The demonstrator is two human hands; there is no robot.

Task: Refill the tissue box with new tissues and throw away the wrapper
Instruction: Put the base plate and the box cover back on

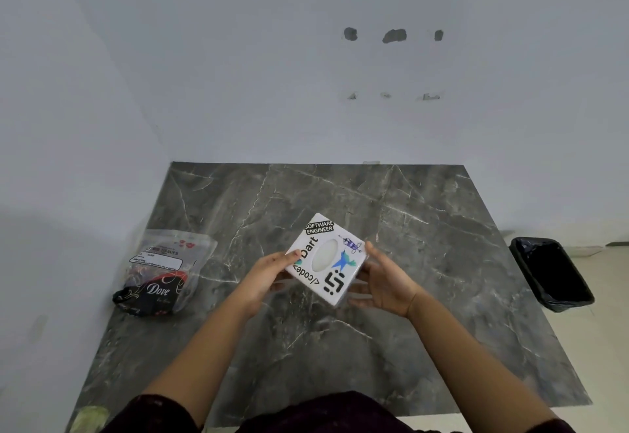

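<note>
Two bare forearms, uncovered from hands back to above elbows. Left hand [269, 274] and right hand [384, 283]: no rings, watch or bracelet visible. Dark maroon sleeves [153, 414] begin well behind hands, at upper arms, fabric faintly speckled. Same dark garment [326, 410] across torso between arms, at bottom edge.

Bare marble tabletop [425, 228] right of centre; tissue pack [163, 272] at left edge; bin [551, 272] beyond right edge

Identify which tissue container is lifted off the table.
The white stickered tissue box, gripped between both hands; the Dove tissue pack lies on the table's left side.
</note>
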